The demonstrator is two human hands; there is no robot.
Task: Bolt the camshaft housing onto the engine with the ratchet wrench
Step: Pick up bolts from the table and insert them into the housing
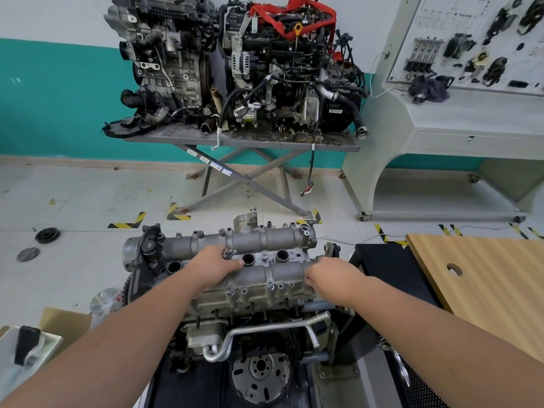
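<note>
Camshaft housing (259, 260) under left hand (216, 267) and right hand (329, 279)

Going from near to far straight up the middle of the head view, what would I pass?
Flywheel → metal pipe → camshaft housing → scissor-leg stand → engine with red strap.

Grey cast-aluminium camshaft housing (259, 260) sits level atop the dark engine block (256, 328), centre near; small steel bolts (270, 287) stand along its near edge.
</note>
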